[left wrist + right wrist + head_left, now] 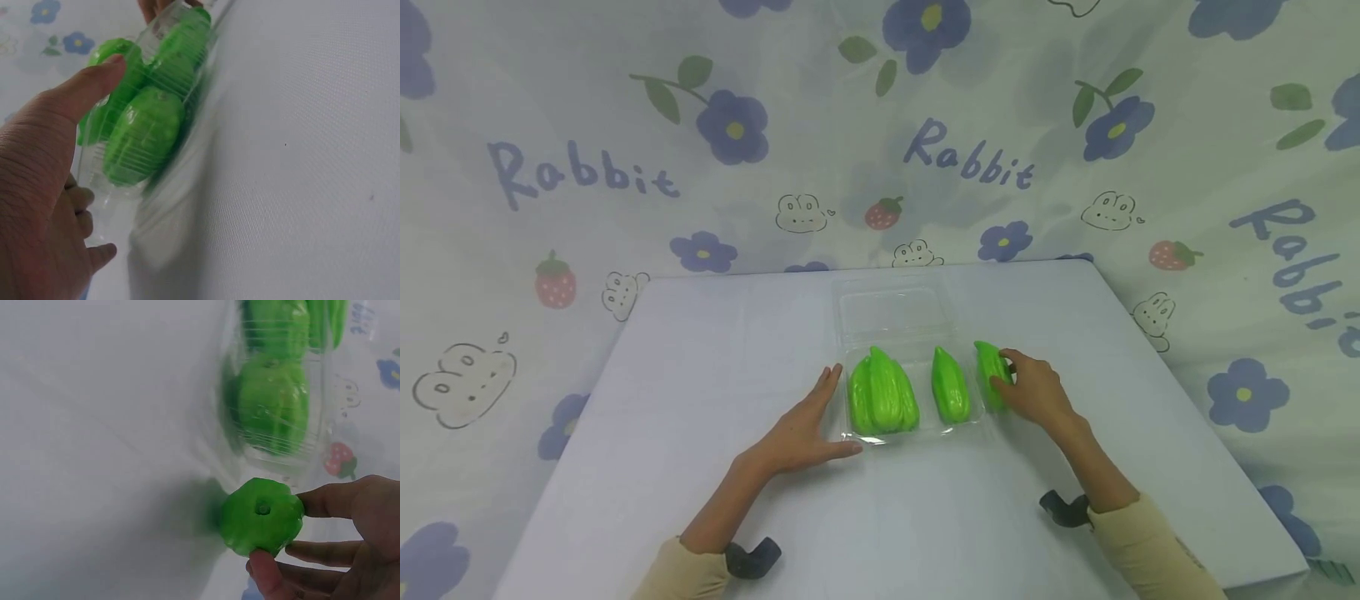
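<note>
A clear plastic clamshell box (928,432) lies on the table with its lid (895,315) folded back. In its left part is a cluster of green ribbed fruits (883,396), one on top of others. A single green pointed fruit (951,387) lies along the box's right side. My left hand (801,435) spans the box's left end, thumb at the front corner and fingers stretched along the side. My right hand (1037,392) grips another green ribbed fruit (259,515) between thumb and fingers, just outside the box's right wall. Its blunt end faces the right wrist camera.
A white cloth covers the table (715,358). Behind it hangs a curtain (820,108) printed with flowers, rabbits and strawberries. Dark wrist mounts (754,558) stick out by both sleeves.
</note>
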Action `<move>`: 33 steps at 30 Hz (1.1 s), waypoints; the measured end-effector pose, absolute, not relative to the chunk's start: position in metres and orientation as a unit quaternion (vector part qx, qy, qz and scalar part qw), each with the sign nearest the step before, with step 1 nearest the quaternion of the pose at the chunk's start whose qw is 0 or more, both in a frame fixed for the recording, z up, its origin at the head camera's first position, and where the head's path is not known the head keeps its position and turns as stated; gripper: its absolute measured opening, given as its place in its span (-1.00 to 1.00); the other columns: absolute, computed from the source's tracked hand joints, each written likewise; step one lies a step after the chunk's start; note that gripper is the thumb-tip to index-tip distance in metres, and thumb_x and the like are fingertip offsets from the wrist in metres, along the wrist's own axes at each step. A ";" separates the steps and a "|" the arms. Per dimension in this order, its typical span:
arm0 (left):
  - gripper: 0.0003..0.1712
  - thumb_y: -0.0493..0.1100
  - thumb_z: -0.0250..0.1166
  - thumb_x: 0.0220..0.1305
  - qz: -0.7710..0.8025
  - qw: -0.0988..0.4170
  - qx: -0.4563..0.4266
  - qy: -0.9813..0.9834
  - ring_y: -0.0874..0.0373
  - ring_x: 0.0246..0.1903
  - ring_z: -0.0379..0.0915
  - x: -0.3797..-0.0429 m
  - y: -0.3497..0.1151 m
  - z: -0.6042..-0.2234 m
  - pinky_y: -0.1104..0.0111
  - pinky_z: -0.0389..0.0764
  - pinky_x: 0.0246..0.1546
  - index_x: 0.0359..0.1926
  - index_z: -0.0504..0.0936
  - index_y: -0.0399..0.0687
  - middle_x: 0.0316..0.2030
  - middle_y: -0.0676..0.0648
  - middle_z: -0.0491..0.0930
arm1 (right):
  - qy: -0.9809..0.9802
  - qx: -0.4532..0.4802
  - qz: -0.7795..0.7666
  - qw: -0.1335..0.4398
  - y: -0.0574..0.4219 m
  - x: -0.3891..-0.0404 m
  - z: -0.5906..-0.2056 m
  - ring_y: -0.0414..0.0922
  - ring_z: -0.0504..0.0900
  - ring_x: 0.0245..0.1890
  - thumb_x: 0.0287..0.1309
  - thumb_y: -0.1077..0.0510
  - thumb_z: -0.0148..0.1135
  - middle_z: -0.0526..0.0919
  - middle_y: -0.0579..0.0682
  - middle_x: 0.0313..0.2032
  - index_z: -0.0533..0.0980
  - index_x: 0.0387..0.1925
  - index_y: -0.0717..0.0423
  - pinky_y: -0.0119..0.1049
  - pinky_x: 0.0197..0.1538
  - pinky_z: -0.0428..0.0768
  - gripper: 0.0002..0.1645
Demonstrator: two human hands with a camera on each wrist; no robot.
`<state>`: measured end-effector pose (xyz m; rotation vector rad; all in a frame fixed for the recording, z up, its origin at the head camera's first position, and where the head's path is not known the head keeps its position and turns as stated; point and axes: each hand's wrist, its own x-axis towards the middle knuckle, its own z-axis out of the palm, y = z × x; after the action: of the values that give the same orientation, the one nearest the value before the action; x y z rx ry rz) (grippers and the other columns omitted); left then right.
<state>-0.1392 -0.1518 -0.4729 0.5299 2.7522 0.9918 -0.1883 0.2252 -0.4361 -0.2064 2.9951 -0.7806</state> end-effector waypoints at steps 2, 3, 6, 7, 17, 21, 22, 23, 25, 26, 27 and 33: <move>0.39 0.39 0.43 -0.03 0.334 0.081 0.180 0.922 -0.03 0.48 -0.18 -0.140 -0.152 -0.473 -0.05 0.13 0.36 0.58 -0.26 0.13 0.54 -0.14 -0.21 | 0.968 -0.063 -0.242 0.029 0.224 -0.189 -0.439 0.02 0.67 -0.36 0.25 0.09 0.27 0.61 0.39 -0.05 0.37 0.27 0.39 -0.22 -0.47 0.65 -0.34; 0.39 0.40 0.43 -0.03 0.334 0.079 0.181 0.922 -0.03 0.48 -0.18 -0.140 -0.153 -0.473 -0.05 0.13 0.35 0.58 -0.26 0.13 0.54 -0.13 -0.20 | 0.969 -0.061 -0.239 0.033 0.223 -0.189 -0.441 0.03 0.67 -0.34 0.26 0.09 0.26 0.61 0.39 -0.04 0.37 0.27 0.39 -0.21 -0.45 0.65 -0.34; 0.39 0.39 0.43 -0.02 0.336 0.072 0.189 0.920 -0.07 0.48 -0.16 -0.140 -0.153 -0.474 -0.07 0.15 0.34 0.58 -0.25 0.09 0.54 -0.16 -0.18 | 0.971 -0.057 -0.230 0.034 0.222 -0.189 -0.443 0.05 0.67 -0.31 0.26 0.07 0.26 0.60 0.38 -0.03 0.38 0.26 0.38 -0.18 -0.44 0.66 -0.34; 0.39 0.39 0.43 -0.02 0.335 0.072 0.188 0.920 -0.05 0.48 -0.16 -0.140 -0.153 -0.474 -0.07 0.15 0.34 0.58 -0.25 0.10 0.54 -0.15 -0.18 | 0.972 -0.056 -0.227 0.035 0.221 -0.189 -0.443 0.06 0.67 -0.31 0.26 0.06 0.25 0.60 0.38 -0.02 0.38 0.26 0.37 -0.18 -0.45 0.66 -0.34; 0.39 0.37 0.43 -0.01 0.334 0.077 0.189 0.920 -0.06 0.48 -0.19 -0.139 -0.153 -0.471 -0.06 0.12 0.36 0.58 -0.27 0.11 0.53 -0.18 -0.19 | 0.973 -0.070 -0.215 0.036 0.222 -0.186 -0.428 0.30 0.65 -0.14 0.28 -0.01 0.22 0.58 0.39 0.04 0.38 0.28 0.33 -0.04 -0.43 0.66 -0.32; 0.39 0.38 0.43 -0.01 0.332 0.080 0.188 0.921 -0.06 0.48 -0.19 -0.139 -0.154 -0.470 -0.06 0.12 0.36 0.58 -0.27 0.10 0.54 -0.18 -0.20 | 0.974 -0.076 -0.213 0.017 0.222 -0.187 -0.420 0.25 0.68 -0.22 0.28 -0.02 0.23 0.60 0.38 0.03 0.39 0.27 0.32 -0.15 -0.54 0.61 -0.33; 0.39 0.38 0.43 -0.01 0.332 0.081 0.188 0.921 -0.06 0.48 -0.19 -0.139 -0.154 -0.470 -0.06 0.12 0.36 0.58 -0.27 0.10 0.54 -0.17 -0.21 | 0.974 -0.078 -0.212 0.011 0.220 -0.188 -0.418 0.22 0.68 -0.25 0.28 -0.02 0.23 0.60 0.37 0.03 0.39 0.27 0.31 -0.18 -0.57 0.59 -0.33; 0.39 0.38 0.43 -0.01 0.331 0.082 0.188 0.921 -0.06 0.48 -0.19 -0.139 -0.154 -0.470 -0.06 0.12 0.36 0.58 -0.27 0.10 0.54 -0.17 -0.21 | 0.974 -0.080 -0.212 0.004 0.219 -0.188 -0.416 0.20 0.69 -0.28 0.28 -0.02 0.24 0.60 0.36 0.02 0.40 0.27 0.31 -0.21 -0.59 0.57 -0.33; 0.39 0.38 0.43 -0.01 0.331 0.082 0.188 0.921 -0.06 0.48 -0.19 -0.140 -0.154 -0.470 -0.06 0.12 0.36 0.58 -0.27 0.10 0.54 -0.17 -0.21 | 0.973 -0.084 -0.214 -0.008 0.212 -0.189 -0.411 0.18 0.69 -0.29 0.28 -0.02 0.25 0.61 0.34 0.02 0.41 0.27 0.28 -0.22 -0.61 0.57 -0.34; 0.39 0.38 0.43 -0.01 0.331 0.082 0.187 0.921 -0.06 0.48 -0.19 -0.140 -0.154 -0.470 -0.06 0.12 0.36 0.58 -0.28 0.11 0.54 -0.17 -0.21 | 0.973 -0.087 -0.215 -0.015 0.208 -0.190 -0.408 0.17 0.69 -0.28 0.27 -0.03 0.25 0.62 0.32 0.02 0.42 0.27 0.27 -0.21 -0.59 0.58 -0.35; 0.39 0.38 0.42 -0.01 0.331 0.081 0.187 0.921 -0.06 0.48 -0.19 -0.140 -0.155 -0.470 -0.06 0.12 0.36 0.58 -0.28 0.11 0.54 -0.17 -0.21 | 0.972 -0.090 -0.217 -0.019 0.203 -0.190 -0.405 0.17 0.69 -0.25 0.27 -0.04 0.25 0.63 0.30 0.01 0.43 0.27 0.25 -0.17 -0.55 0.61 -0.35; 0.39 0.39 0.42 -0.01 0.335 0.077 0.190 0.920 -0.07 0.48 -0.18 -0.140 -0.155 -0.472 -0.08 0.13 0.35 0.58 -0.27 0.11 0.54 -0.17 -0.20 | 0.962 -0.118 -0.246 -0.020 0.162 -0.191 -0.389 0.20 0.64 -0.06 0.29 -0.10 0.24 0.66 0.21 0.01 0.45 0.28 0.16 0.10 -0.20 0.65 -0.35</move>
<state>-0.1401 -0.1550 -0.4724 0.5689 2.7566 1.0032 -0.1912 0.1620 -0.3889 -0.3751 3.0603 -0.7817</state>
